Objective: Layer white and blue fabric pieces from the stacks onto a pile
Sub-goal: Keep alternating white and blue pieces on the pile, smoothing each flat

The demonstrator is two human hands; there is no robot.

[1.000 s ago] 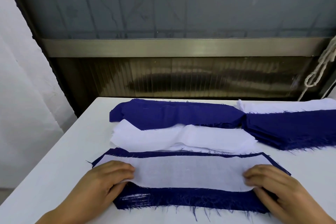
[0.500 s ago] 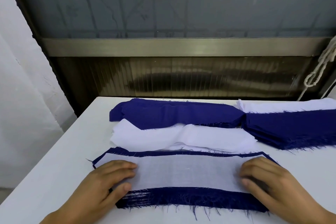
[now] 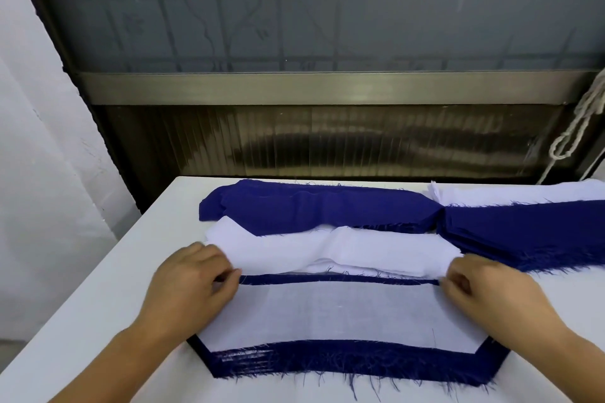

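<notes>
Nearest me on the table is the pile [image 3: 343, 365], frayed blue cloth with a white piece [image 3: 337, 314] spread on top. Just behind it sits a white fabric stack [image 3: 343, 245], and behind that a blue fabric stack [image 3: 311, 206]. My left hand [image 3: 193, 281] is at the left end of the seam between pile and white stack, fingers curled and pinching white cloth. My right hand [image 3: 484, 291] does the same at the right end. Whether the pinched cloth is the pile's top piece or the stack's, I cannot tell.
More blue pieces [image 3: 530, 232] and white pieces [image 3: 523, 195] lie at the back right. The white table [image 3: 98, 321] ends at a window wall behind and drops off at the left beside a white curtain [image 3: 39, 206]. A knotted rope [image 3: 576, 127] hangs at the right.
Both hands left the near corners of the pile's white piece and slid forward to its far corners, at the white stack's edge. Their fingers went from lying flat to curled and pinching.
</notes>
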